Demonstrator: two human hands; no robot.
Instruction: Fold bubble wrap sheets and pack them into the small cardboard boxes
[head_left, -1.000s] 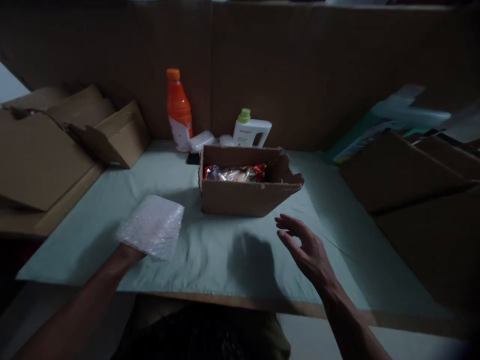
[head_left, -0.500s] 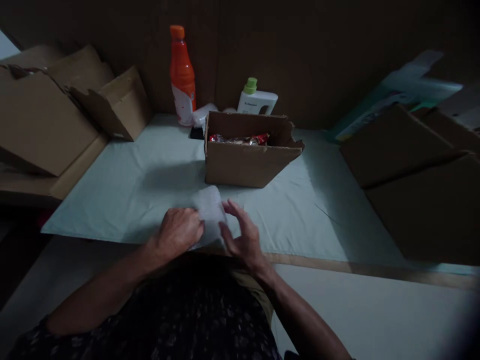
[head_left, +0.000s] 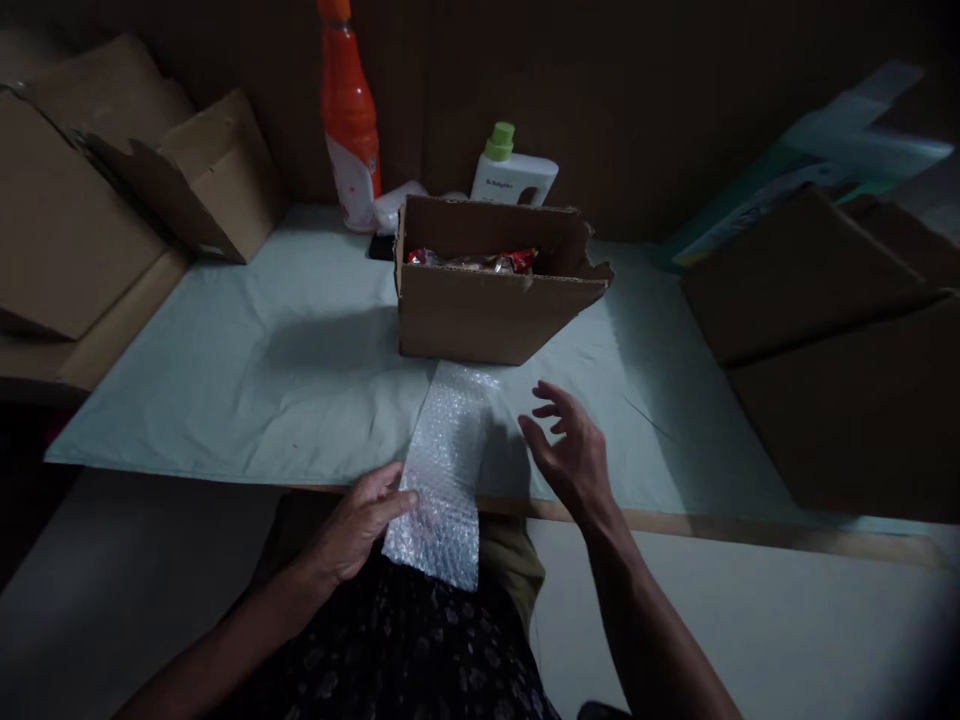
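Note:
My left hand (head_left: 358,520) pinches the near left edge of a strip of clear bubble wrap (head_left: 448,468). The strip lies stretched out from the table's front edge toward an open cardboard box (head_left: 487,315). Its near end hangs over the edge above my lap. My right hand (head_left: 568,452) hovers just right of the strip with fingers spread, holding nothing. The box holds red and clear snack packets (head_left: 472,261).
A pale green cloth (head_left: 285,370) covers the table. Behind the box stand an orange bottle (head_left: 346,120) and a white jug with a green cap (head_left: 511,172). Folded cardboard boxes (head_left: 112,190) pile at the left, and flat cardboard sheets (head_left: 832,330) lie at the right.
The bubble wrap went from a folded bundle in my left hand to an unrolled strip on the table. My right hand touched it, then let go and moved right.

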